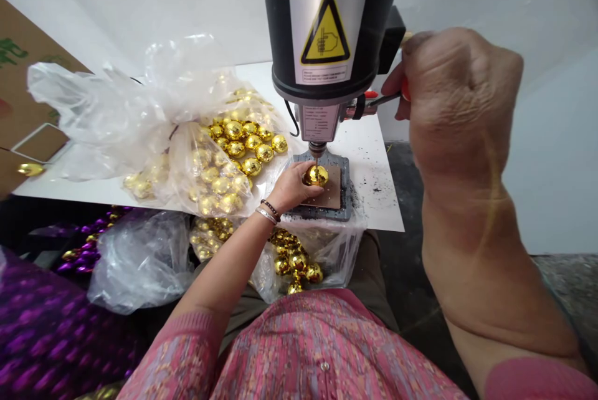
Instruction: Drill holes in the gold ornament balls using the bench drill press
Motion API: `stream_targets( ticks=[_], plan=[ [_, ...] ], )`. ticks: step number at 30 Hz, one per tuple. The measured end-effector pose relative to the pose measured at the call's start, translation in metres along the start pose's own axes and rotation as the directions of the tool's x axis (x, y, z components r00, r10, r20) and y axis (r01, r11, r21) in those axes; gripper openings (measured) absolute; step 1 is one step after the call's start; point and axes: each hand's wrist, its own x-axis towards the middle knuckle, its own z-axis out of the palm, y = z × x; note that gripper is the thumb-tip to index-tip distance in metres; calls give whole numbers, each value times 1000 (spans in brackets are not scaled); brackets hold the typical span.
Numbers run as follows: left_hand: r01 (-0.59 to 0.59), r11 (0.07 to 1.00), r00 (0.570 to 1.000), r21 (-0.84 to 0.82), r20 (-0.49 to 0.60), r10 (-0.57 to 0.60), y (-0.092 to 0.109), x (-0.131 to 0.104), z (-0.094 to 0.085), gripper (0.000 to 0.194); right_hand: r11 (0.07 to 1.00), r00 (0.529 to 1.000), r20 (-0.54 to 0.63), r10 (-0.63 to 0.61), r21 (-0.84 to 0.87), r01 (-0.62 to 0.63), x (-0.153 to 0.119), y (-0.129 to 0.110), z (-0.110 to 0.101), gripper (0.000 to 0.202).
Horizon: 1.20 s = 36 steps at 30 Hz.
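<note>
Left arm extended, right hand raised, gripping

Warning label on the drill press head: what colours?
Yellow triangle with black border and black hand symbol, on a silver-white label; shows best in the head view.

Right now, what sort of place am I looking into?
Probably a small workshop or hand-assembly corner: a bench drill press stands against a plain wall, dark shavings litter the white tabletop beside its base, and clear plastic bags hold many shiny gold balls.
</note>
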Motion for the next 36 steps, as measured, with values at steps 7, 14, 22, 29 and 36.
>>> stream_targets(
  ticks=[7,14,22,29,36],
  plan=[
    [38,993,999,-111,39,-33,-4,-3,3,66,1000,1000,-12,7,-14,-7,-26,4,-3,36],
    [11,990,999,-139,32,-7,-9,-3,6,66,942,953,-38,-299,-172,289,-66,35,3,17],
    [-39,994,999,-105,15,41,-9,-4,5,56,913,918,-98,-384,-191,361,-77,59,15,13],
    [-78,986,997,-145,17,81,-10,-4,6,41,864,855,-132,-501,-138,485,-80,79,24,13],
    [-97,985,995,-139,8,99,-6,-7,4,38,849,834,-162,-528,-99,519,-90,112,41,17]
  ],
)
